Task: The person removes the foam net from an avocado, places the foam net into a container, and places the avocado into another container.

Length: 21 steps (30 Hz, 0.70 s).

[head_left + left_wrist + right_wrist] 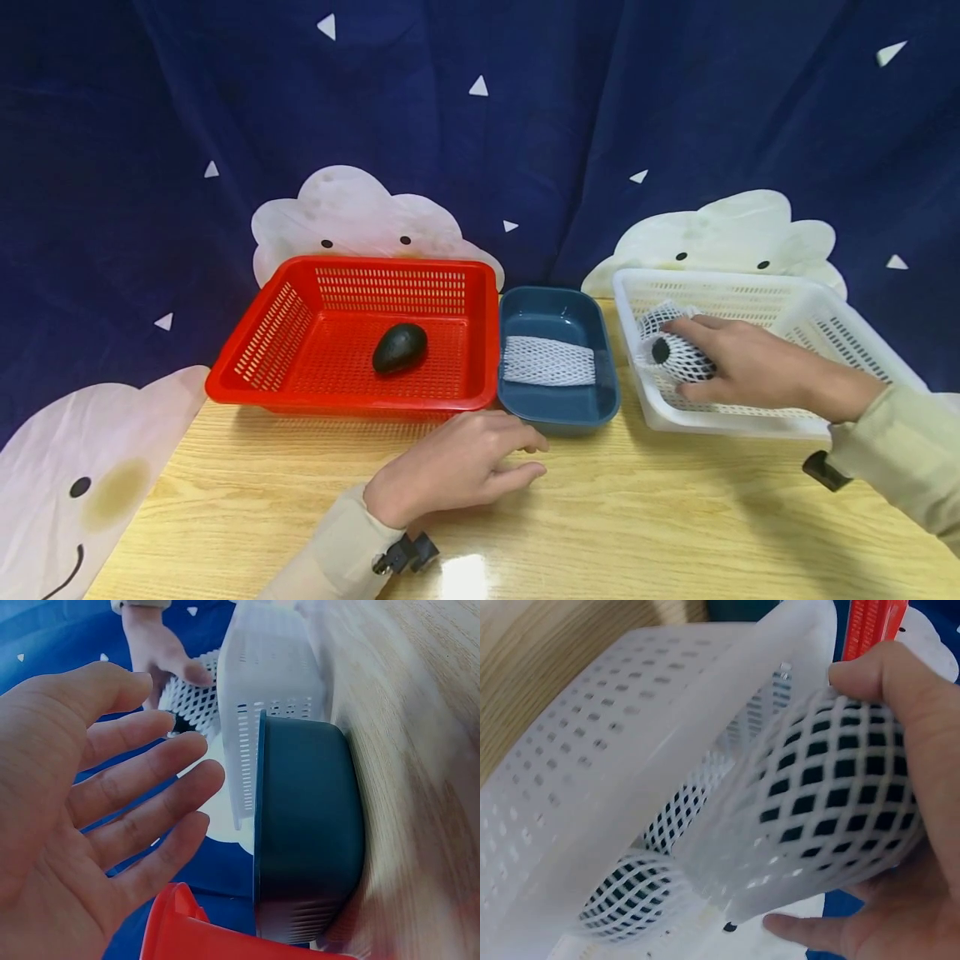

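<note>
A netted fruit (pixel 688 360) is gripped by the right hand (pixel 761 367) above the white basket (pixel 738 423). The left hand (pixel 465 462) is held, fingers spread, near the blue tray (pixel 558 404).

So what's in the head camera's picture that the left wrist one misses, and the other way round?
Only the head view shows the avocado inside the red basket and the flat net in the blue tray.

Only the left wrist view shows the palm of the left hand.

Both show both hands, the red basket, blue tray and white basket, and the right hand gripping a netted bundle.
</note>
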Each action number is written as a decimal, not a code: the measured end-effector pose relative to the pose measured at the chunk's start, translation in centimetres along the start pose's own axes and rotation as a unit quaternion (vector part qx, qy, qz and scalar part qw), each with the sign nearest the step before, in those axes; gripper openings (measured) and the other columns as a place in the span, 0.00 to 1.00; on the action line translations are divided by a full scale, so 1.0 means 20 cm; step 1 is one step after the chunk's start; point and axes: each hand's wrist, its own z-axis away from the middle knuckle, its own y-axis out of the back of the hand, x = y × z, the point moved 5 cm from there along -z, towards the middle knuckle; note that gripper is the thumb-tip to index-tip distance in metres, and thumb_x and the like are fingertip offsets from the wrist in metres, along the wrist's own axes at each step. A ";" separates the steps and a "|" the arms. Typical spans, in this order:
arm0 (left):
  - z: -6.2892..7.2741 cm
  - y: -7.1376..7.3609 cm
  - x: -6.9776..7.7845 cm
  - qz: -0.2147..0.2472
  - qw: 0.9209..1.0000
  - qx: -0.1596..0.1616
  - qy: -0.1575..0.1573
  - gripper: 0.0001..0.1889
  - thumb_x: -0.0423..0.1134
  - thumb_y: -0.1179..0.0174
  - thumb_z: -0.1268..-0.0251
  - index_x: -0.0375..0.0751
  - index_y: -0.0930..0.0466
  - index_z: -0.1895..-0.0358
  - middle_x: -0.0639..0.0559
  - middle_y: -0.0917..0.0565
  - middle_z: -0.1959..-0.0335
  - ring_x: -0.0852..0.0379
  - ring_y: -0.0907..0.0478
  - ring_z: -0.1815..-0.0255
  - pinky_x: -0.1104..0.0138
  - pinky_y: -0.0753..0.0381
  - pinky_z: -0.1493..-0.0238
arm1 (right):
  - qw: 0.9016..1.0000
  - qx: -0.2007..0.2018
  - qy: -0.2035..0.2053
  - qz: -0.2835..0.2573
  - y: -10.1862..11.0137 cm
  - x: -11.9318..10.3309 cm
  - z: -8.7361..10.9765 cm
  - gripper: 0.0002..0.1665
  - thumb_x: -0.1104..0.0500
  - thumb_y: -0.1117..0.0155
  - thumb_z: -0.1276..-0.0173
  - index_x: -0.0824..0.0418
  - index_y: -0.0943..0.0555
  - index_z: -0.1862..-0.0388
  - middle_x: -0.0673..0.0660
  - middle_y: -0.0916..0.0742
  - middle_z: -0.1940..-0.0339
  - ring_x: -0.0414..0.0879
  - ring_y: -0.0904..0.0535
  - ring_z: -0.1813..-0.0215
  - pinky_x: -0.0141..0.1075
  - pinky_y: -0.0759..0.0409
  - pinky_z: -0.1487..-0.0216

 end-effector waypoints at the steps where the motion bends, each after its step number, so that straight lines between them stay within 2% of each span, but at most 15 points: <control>1: 0.00 0.00 0.00 -0.001 1.000 0.002 -0.001 0.15 0.51 0.41 0.24 0.50 0.13 0.45 0.58 0.09 0.50 0.65 0.14 0.50 0.72 0.17 0.42 | 1.000 0.004 0.004 0.000 0.00 -0.02 0.00 0.44 0.48 0.20 0.46 0.56 0.26 0.31 0.57 0.14 0.44 0.40 0.20 0.57 0.39 0.19 0.58; 6: 0.00 0.00 0.00 -0.002 1.000 0.005 -0.005 0.15 0.51 0.40 0.24 0.50 0.13 0.46 0.58 0.09 0.51 0.65 0.14 0.51 0.72 0.16 0.43 | 0.999 0.026 0.030 -0.003 0.01 -0.11 -0.02 0.42 0.50 0.21 0.49 0.55 0.24 0.34 0.53 0.14 0.47 0.40 0.22 0.58 0.36 0.19 0.60; 16: 0.00 -0.01 0.00 0.005 1.000 -0.002 0.006 0.15 0.51 0.42 0.23 0.51 0.13 0.45 0.58 0.09 0.50 0.65 0.14 0.51 0.73 0.17 0.42 | 0.997 0.038 0.070 0.004 0.00 -0.24 -0.04 0.39 0.47 0.21 0.51 0.50 0.23 0.38 0.47 0.15 0.52 0.35 0.25 0.63 0.29 0.24 0.67; 21: 0.00 -0.01 -0.01 0.006 1.000 -0.005 0.012 0.15 0.52 0.42 0.23 0.51 0.13 0.45 0.59 0.09 0.50 0.65 0.13 0.50 0.72 0.16 0.42 | 0.994 0.051 0.101 0.010 0.01 -0.32 -0.04 0.38 0.49 0.22 0.50 0.51 0.22 0.39 0.44 0.16 0.56 0.33 0.27 0.65 0.29 0.24 0.67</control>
